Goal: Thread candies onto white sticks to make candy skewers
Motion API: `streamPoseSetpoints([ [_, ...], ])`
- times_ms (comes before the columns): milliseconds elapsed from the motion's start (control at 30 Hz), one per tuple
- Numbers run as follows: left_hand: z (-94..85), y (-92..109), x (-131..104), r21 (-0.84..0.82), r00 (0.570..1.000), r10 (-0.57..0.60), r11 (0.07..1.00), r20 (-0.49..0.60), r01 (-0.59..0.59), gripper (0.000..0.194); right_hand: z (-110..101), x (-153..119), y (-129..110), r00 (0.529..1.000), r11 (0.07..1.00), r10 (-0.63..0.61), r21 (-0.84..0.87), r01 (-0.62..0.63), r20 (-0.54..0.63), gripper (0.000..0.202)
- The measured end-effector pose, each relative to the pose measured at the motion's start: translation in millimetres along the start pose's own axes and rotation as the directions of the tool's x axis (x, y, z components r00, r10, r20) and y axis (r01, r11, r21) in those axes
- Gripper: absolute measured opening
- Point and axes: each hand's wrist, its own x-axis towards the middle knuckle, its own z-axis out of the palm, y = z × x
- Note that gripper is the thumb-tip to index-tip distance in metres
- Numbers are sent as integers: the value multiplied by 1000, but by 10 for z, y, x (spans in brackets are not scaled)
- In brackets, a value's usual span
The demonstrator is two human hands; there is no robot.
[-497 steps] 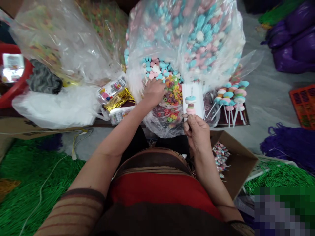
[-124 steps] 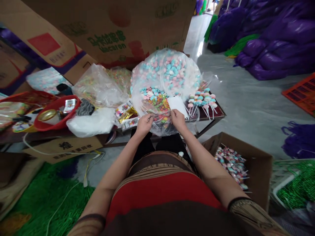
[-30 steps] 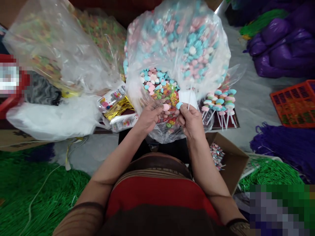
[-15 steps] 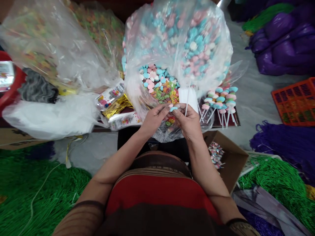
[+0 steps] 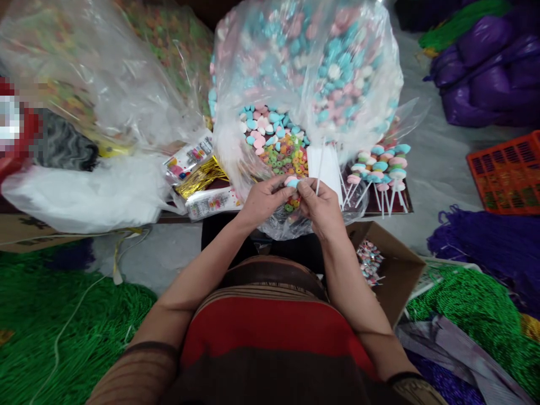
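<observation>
My left hand (image 5: 265,201) is closed, pinching a small pink, white and blue marshmallow candy (image 5: 291,181) between thumb and fingers. My right hand (image 5: 323,207) meets it from the other side, its thumb and fingertips touching the candy's edge. A thin white stick (image 5: 320,166) rises from between the right hand's fingers. Just beyond both hands, an open plastic bag holds loose pink, blue and white marshmallow candies (image 5: 258,128) and ring-shaped gummies (image 5: 289,156). To the right lie finished-looking candy skewers (image 5: 379,166) on white sticks, beside a white card or paper (image 5: 327,163).
Large clear bags of marshmallows (image 5: 337,67) and gummies (image 5: 76,73) stand behind. Gold twist ties (image 5: 205,179) and printed packets (image 5: 215,202) lie left. A cardboard box (image 5: 399,275) with wrapped pieces sits below right. An orange crate (image 5: 506,174) and green strands (image 5: 63,315) are on the floor.
The candy at my fingertips has turned and shifted slightly left, now showing pink and white with blue. Both hands stay together in nearly the same place; the stick remains in the right hand.
</observation>
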Motion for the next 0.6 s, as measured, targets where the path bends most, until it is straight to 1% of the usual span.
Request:
streamPoseSetpoints([
  [67,15,-22,11,-28,998,-16,999,-53,14,27,-14,-33,-30,999,1000,8,7,-9,38,48],
  [167,54,-41,29,-151,987,-109,984,-117,90,14,-50,-145,-60,1000,999,-9,-33,10,15,44],
  [233,74,-35,41,-233,972,-191,960,-138,156,10,-81,-256,-57,999,994,-40,-103,39,-5,43],
  [333,85,-18,53,-305,955,-256,931,-148,202,10,-124,-424,-7,997,972,-67,-222,75,42,42],
  [400,86,-17,53,-326,958,-253,924,-137,198,13,-143,-509,42,994,958,-63,-273,85,86,44],
  [500,84,-41,42,-346,971,-210,925,-116,159,24,-146,-580,98,989,952,-58,-292,96,137,45],
  [600,76,-90,27,-333,980,-161,936,-113,116,31,-126,-605,108,987,945,-68,-307,112,148,45],
])
